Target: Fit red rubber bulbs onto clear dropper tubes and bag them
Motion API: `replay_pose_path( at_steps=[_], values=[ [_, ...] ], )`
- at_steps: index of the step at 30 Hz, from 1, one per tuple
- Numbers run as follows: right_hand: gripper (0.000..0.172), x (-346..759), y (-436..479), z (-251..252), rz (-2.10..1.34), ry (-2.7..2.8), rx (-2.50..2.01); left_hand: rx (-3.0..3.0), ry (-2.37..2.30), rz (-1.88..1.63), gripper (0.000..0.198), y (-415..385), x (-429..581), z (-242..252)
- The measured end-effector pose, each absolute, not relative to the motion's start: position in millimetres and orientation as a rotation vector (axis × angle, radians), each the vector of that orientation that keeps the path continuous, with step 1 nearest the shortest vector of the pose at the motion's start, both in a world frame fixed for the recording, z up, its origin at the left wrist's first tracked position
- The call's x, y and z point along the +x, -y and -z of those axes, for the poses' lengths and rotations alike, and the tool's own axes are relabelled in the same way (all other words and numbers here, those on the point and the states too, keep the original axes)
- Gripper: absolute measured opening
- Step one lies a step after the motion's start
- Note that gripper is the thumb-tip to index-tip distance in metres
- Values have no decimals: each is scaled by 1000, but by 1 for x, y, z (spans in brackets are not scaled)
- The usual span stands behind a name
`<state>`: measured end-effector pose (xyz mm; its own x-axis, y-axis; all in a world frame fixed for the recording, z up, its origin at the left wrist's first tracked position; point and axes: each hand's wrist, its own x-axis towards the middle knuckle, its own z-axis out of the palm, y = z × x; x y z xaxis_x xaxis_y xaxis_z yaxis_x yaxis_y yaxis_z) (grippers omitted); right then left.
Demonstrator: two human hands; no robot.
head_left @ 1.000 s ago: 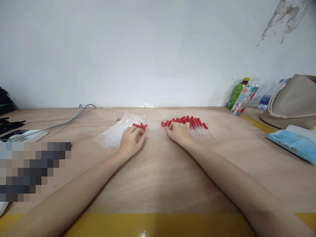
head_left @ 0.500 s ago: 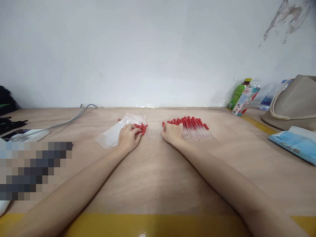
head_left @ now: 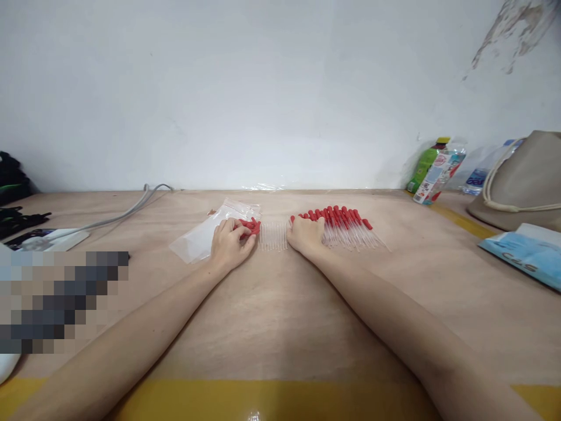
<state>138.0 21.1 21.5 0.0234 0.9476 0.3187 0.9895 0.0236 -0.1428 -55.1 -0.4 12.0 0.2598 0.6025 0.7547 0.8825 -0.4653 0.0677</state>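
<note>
My left hand point(head_left: 230, 244) lies on the table with its fingers curled round the red bulbs point(head_left: 250, 225) of a small bunch of glass droppers point(head_left: 272, 236). The clear stems of that bunch stretch to the right, and my right hand point(head_left: 305, 234) presses its closed fingers against their tips. Just right of that hand lies a larger pile of red-capped droppers point(head_left: 344, 225). A clear plastic zip bag point(head_left: 205, 233) lies flat under and left of my left hand.
A grey cable point(head_left: 114, 216) runs across the table's far left. Bottles point(head_left: 433, 169) stand against the wall at the right, beside a beige bag point(head_left: 523, 184) and a blue packet point(head_left: 528, 251). A yellow strip point(head_left: 280, 400) marks the near table edge.
Both hands have drawn closer together, squeezing the small bunch of droppers into a tighter bundle. My right hand has slid left, away from the large pile.
</note>
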Motion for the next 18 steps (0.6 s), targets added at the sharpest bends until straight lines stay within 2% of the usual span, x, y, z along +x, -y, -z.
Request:
replay_pose_path(
  at_steps=[8, 16, 18],
  values=[
    [23, 140, -6, -25, 128, 2048, -1975, -2287, 1146, 1199, 10, 23, -52, -17],
    [24, 181, 58, -16, 116, 2149, -1750, -2773, 989, 1033, 11, 46, -41, -19],
    [19, 196, 72, -15, 54, 2153, -1673, -2836, 1038, 974, 13, 51, -36, -22]
  ],
)
